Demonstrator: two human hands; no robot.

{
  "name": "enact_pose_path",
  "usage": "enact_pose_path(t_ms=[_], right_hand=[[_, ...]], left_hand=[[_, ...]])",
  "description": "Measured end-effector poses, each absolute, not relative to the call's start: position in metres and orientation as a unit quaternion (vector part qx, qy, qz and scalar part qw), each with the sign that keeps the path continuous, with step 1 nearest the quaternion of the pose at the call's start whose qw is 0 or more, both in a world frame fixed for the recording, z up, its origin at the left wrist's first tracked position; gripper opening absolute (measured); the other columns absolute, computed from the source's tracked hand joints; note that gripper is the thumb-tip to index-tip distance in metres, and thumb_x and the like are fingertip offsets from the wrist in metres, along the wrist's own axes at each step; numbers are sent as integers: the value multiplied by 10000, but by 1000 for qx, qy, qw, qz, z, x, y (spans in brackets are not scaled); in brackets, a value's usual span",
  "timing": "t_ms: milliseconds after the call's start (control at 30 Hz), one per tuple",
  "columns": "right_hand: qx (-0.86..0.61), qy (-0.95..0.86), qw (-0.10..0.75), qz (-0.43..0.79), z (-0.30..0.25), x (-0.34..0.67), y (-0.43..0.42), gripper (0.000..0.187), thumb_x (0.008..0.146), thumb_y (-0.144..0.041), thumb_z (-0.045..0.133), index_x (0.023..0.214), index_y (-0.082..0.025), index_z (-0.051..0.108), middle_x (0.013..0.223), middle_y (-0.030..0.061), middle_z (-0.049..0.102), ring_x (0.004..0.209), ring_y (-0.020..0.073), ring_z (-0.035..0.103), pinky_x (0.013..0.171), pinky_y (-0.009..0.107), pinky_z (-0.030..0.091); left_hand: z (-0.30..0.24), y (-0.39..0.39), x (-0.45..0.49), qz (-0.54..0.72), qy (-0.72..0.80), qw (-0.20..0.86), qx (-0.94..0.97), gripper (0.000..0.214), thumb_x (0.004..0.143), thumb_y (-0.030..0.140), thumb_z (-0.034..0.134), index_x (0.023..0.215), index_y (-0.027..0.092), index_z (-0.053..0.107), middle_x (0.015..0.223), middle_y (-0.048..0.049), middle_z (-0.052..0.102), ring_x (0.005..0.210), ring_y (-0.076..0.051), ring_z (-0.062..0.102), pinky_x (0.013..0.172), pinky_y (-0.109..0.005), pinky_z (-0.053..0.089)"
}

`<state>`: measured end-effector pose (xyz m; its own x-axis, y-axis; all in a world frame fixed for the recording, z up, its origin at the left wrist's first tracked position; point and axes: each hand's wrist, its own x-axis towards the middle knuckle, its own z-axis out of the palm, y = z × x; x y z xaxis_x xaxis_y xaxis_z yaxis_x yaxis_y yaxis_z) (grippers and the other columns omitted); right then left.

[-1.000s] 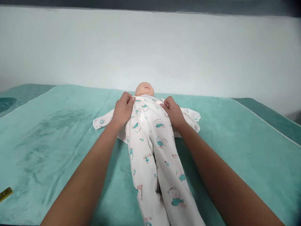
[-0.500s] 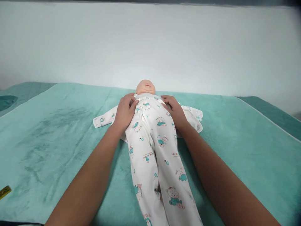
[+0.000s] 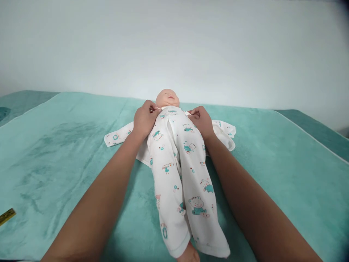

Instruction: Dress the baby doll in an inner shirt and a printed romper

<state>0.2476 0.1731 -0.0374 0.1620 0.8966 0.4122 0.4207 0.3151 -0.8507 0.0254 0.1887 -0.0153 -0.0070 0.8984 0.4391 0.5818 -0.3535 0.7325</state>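
Observation:
A baby doll (image 3: pixel 167 98) lies on its back, head toward the wall. White baby pants (image 3: pixel 188 156) with teal and pink bear prints cover its legs and reach up over its chest. My left hand (image 3: pixel 145 118) pinches the waistband at its left edge. At the right edge, my right hand (image 3: pixel 201 120) has its fingers closed on the same waistband. One doll foot (image 3: pixel 189 253) pokes out of the left cuff; no foot shows at the right cuff. Under the doll is a matching white top (image 3: pixel 117 136) with its sleeves spread out; my hands and the pants hide part of it.
A teal blanket (image 3: pixel 68 156) with darker side borders covers the surface under the doll. Behind it rises a plain pale wall (image 3: pixel 174 47). A yellow strip with dark markings (image 3: pixel 7 217) lies at the lower left edge.
The pants have shifted up toward the doll's head, so both cuffs and one foot now show. My fingers have gone from resting along the pants' sides to pinching the waistband.

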Motion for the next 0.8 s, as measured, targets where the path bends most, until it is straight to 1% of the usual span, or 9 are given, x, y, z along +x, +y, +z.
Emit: enact_pose_path(t_ms=[67, 100, 200, 300, 400, 467, 533, 633, 800], right_hand=[[-495, -606, 567, 259, -43, 246, 168, 131, 772, -235, 577, 881, -241, 504, 1031, 31, 637, 988, 185, 591, 874, 349, 444], [-484, -602, 576, 267, -45, 245, 164, 142, 777, -245, 574, 908, -240, 520, 1057, 36, 637, 1006, 182, 593, 896, 352, 444], [-483, -595, 587, 260, -46, 244, 152, 126, 786, -246, 550, 911, -232, 553, 1042, 40, 636, 1019, 180, 593, 916, 351, 447], [-509, -611, 568, 213, -42, 245, 137, 122, 774, -239, 552, 891, -231, 583, 1036, 40, 618, 988, 184, 581, 866, 337, 465], [-541, -614, 537, 204, -38, 251, 122, 94, 752, -253, 577, 841, -231, 602, 902, 16, 621, 844, 176, 571, 760, 310, 467], [-553, -618, 494, 260, -37, 258, 115, 73, 751, -278, 581, 793, -224, 607, 769, -9, 612, 738, 166, 547, 679, 293, 452], [-552, -626, 446, 323, -37, 266, 110, 107, 760, -308, 579, 737, -209, 616, 710, -15, 602, 679, 156, 525, 620, 281, 434], [-535, -619, 411, 402, -36, 275, 106, 138, 745, -327, 614, 731, -194, 648, 731, 4, 622, 666, 156, 533, 585, 278, 442], [-507, -573, 411, 496, -31, 277, 104, 214, 647, -260, 700, 848, -189, 713, 835, 37, 687, 726, 185, 601, 580, 279, 495]], left_hand=[[-20, 181, 23, 480, 517, 182, 685, 58, 834, 266, 547, 862, 220, 570, 943, -29, 675, 884, -183, 600, 811, -310, 444], [-21, 176, 22, 486, 506, 172, 691, 78, 843, 242, 521, 879, 220, 587, 972, -35, 674, 924, -185, 594, 846, -314, 442], [-25, 160, 18, 489, 496, 108, 709, 155, 854, 207, 479, 885, 226, 630, 1021, -49, 665, 1019, -203, 558, 928, -333, 414], [-28, 142, 11, 485, 522, 97, 695, 165, 843, 211, 486, 886, 224, 644, 1008, -55, 659, 987, -206, 567, 904, -330, 431], [-28, 122, 3, 451, 568, 184, 664, 157, 778, 202, 531, 888, 211, 643, 920, -43, 677, 855, -193, 599, 800, -311, 470], [-23, 109, -2, 389, 590, 270, 654, 130, 721, 192, 553, 814, 207, 643, 813, -33, 679, 755, -193, 599, 691, -301, 476], [-17, 98, -6, 323, 590, 353, 651, 101, 674, 178, 551, 727, 203, 634, 727, -27, 663, 659, -185, 585, 580, -281, 452], [-10, 90, -8, 291, 570, 431, 636, 113, 626, 162, 539, 686, 196, 627, 677, -16, 647, 571, -154, 556, 501, -249, 416], [-11, 89, -6, 319, 564, 477, 594, 172, 616, 187, 555, 748, 186, 666, 646, -5, 642, 546, -140, 547, 482, -237, 413]])
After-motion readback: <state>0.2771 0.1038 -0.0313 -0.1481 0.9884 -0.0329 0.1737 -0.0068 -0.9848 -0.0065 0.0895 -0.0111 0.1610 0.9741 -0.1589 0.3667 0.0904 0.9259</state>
